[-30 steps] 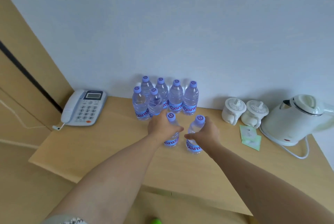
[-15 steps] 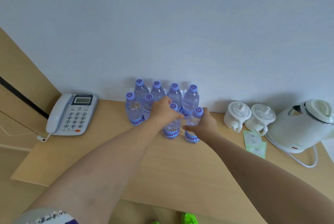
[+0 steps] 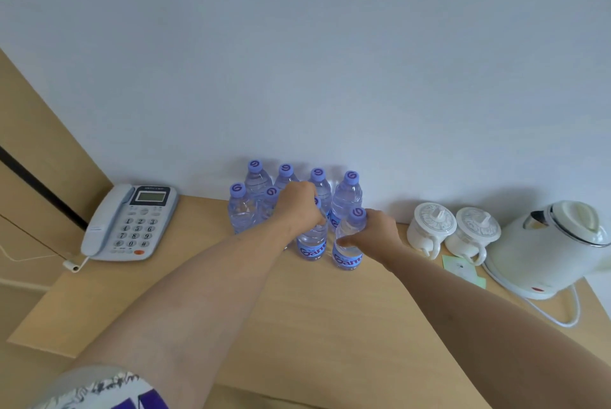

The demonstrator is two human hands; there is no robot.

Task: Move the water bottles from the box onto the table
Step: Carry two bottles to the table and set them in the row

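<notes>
While six bottles [image 3: 254, 177] stand behind, the left hand [image 3: 299, 207] grips one bottle [image 3: 312, 243] and the right hand [image 3: 378, 232] grips another bottle [image 3: 347, 248] on the table [image 3: 330, 326].

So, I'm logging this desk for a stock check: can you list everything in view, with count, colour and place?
water bottles: eight, clear with purple caps and blue labels, clustered at the back middle of the table against the wall; the front two are each in a grip
table: one, light wood, under everything
telephone: one, pale grey-blue, back left of the table
lidded mugs: two, white, right of the bottles
kettle: one, white, far right, on its base with a white cord
sachets: pale green, count unclear, in front of the mugs
wall: white, behind the table
left hand: grips the front left bottle
right hand: grips the front right bottle
</notes>
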